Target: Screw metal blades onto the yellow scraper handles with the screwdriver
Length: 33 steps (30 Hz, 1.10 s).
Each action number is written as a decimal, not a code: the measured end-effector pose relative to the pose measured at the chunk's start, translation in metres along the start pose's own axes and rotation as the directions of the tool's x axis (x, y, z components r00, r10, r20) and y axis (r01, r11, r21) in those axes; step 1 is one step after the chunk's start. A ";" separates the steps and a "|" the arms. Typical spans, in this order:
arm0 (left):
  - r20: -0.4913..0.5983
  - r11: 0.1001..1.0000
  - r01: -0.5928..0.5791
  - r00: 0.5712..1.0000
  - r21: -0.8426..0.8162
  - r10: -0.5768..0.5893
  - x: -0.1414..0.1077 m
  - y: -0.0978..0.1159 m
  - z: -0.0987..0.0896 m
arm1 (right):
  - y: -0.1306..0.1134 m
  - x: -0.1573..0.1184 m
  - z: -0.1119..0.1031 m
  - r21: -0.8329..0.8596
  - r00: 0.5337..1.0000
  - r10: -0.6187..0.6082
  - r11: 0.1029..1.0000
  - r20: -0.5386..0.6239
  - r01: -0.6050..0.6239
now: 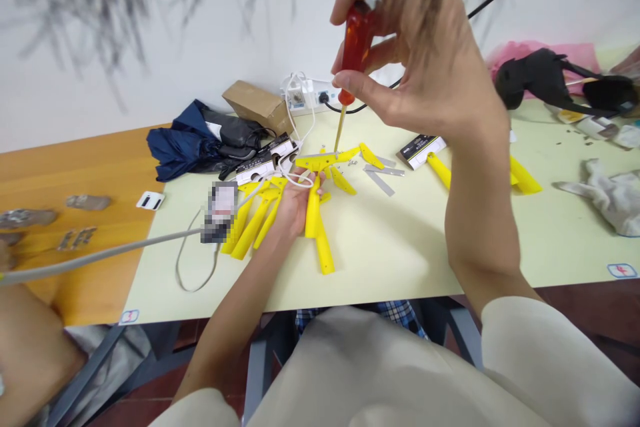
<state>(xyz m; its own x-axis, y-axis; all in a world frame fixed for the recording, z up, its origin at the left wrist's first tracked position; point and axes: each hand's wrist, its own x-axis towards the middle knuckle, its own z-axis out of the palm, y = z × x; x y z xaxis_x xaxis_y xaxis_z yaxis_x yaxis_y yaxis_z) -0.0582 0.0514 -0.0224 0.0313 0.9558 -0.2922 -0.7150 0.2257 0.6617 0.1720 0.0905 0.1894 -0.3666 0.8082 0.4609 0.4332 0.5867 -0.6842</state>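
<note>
Head view: the right hand grips a red-handled screwdriver between thumb and fingers, with its shaft pointing down onto a yellow plastic bracket. The left hand is curled around that bracket from below, holding it just above the pale green table, and a white cable loops across the hand. More yellow plastic parts fan out beside the left hand, with metal strips nearby, while a cardboard box sits farther back.
</note>
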 end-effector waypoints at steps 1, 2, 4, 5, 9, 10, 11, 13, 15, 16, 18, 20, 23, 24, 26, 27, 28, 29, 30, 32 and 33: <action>-0.003 1.000 0.002 1.000 -0.007 -0.002 0.000 0.000 0.000 | -0.002 0.000 -0.001 -0.016 1.000 -0.027 1.000 -0.011 0.027; -0.008 1.000 0.005 1.000 -0.012 -0.005 0.001 0.000 0.000 | -0.004 0.000 -0.001 -0.032 0.998 -0.055 0.998 -0.019 0.054; -0.023 1.000 0.006 1.000 -0.014 -0.006 0.002 0.000 -0.001 | -0.006 0.000 -0.002 -0.057 0.995 -0.097 0.994 -0.018 0.095; -0.030 1.000 0.003 1.000 -0.011 -0.004 0.002 0.000 -0.001 | -0.006 0.000 -0.003 -0.063 0.994 -0.111 0.992 -0.016 0.109; -0.036 1.000 -0.012 0.999 -0.003 0.012 0.004 0.000 -0.002 | 0.003 0.003 -0.001 -0.068 0.989 -0.143 0.987 0.025 0.145; -0.035 1.000 -0.011 0.999 -0.007 0.011 0.004 0.000 -0.002 | 0.008 0.004 0.000 -0.073 0.989 -0.131 0.988 0.065 0.135; -0.034 1.000 -0.009 0.999 -0.013 0.009 0.004 0.000 -0.002 | 0.014 0.006 0.002 -0.083 0.988 -0.110 0.989 0.112 0.119; -0.033 1.000 -0.003 0.999 -0.024 0.002 0.004 0.000 -0.002 | 0.027 0.010 0.007 -0.115 0.980 -0.054 0.990 0.193 0.077; -0.031 1.000 0.002 1.000 -0.027 -0.003 0.003 0.001 -0.001 | 0.041 0.016 0.014 -0.142 0.977 -0.021 0.988 0.214 0.052; -0.030 1.000 0.003 1.000 -0.024 -0.004 0.003 0.001 0.000 | 0.047 0.018 0.017 -0.149 0.977 -0.014 0.988 0.214 0.047; -0.030 1.000 0.003 1.000 -0.013 -0.003 0.002 0.001 0.001 | 0.058 0.023 0.023 -0.146 0.976 -0.007 0.988 0.216 0.040; -0.033 1.000 0.002 0.999 -0.004 -0.002 0.001 0.001 0.002 | 0.065 0.025 0.025 -0.137 0.977 -0.001 0.990 0.213 0.031; -0.031 1.000 -0.001 1.000 -0.004 0.001 0.001 0.001 0.002 | 0.068 0.026 0.024 -0.119 0.983 -0.002 0.993 0.184 0.024; -0.026 1.000 -0.002 1.000 -0.008 0.002 0.001 0.001 0.001 | 0.068 0.026 0.023 -0.117 0.985 -0.002 0.993 0.175 0.023; -0.014 1.000 -0.004 1.000 -0.016 0.004 0.002 0.000 0.000 | 0.066 0.025 0.022 -0.115 0.986 -0.003 0.993 0.165 0.022; -0.009 1.000 -0.005 1.000 -0.020 0.005 0.002 0.000 -0.001 | 0.066 0.025 0.021 -0.114 0.987 -0.005 0.993 0.162 0.024; -0.004 1.000 -0.005 1.000 -0.022 0.005 0.002 0.000 -0.001 | 0.065 0.025 0.021 -0.113 0.987 -0.009 0.993 0.160 0.028; -0.002 1.000 -0.005 1.000 -0.024 0.005 0.002 0.000 -0.001 | 0.065 0.025 0.021 -0.113 0.987 -0.015 0.993 0.158 0.033; -0.004 1.000 -0.007 1.000 -0.023 0.007 0.002 0.000 -0.002 | 0.065 0.025 0.022 -0.113 0.987 -0.019 0.993 0.159 0.037; -0.012 1.000 -0.010 1.000 -0.016 0.010 0.002 0.001 -0.001 | 0.065 0.025 0.023 -0.117 0.986 -0.017 0.992 0.167 0.037; -0.016 1.000 -0.010 1.000 -0.011 0.010 0.002 0.001 -0.001 | 0.065 0.025 0.024 -0.118 0.985 -0.010 0.993 0.173 0.031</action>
<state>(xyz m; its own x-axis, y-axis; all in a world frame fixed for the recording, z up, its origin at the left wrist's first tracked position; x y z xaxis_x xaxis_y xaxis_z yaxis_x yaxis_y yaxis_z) -0.0592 0.0534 -0.0232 0.0131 0.9549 -0.2968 -0.7226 0.2142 0.6572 0.1714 0.1477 0.1430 -0.5080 0.7810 0.3632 0.5154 0.6135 -0.5984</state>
